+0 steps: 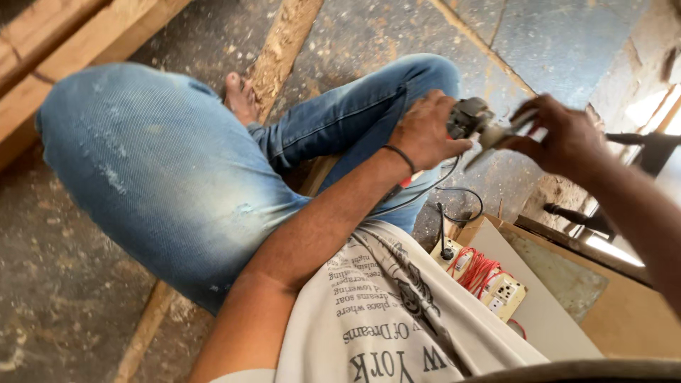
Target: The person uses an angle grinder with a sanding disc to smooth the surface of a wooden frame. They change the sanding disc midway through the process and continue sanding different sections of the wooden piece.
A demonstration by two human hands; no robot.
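Note:
My left hand (424, 131), with a dark band at the wrist, grips the grey body of a small power tool (469, 117) above my bent knee. My right hand (564, 135) is blurred and closes on a flat metal piece (500, 136) at the tool's front end. A black cord (440, 188) runs from the tool down toward a socket board. I sit on the floor in blue jeans (163, 170) and a printed white shirt (397, 319).
A cream socket board (496, 287) with red wires (477, 268) lies on a white panel (546, 312) at lower right. Wooden planks (85, 42) cross the dusty concrete floor (539, 42), one (284, 50) passing under my bare foot (241, 96). Dark metal rods (638, 138) stand at right.

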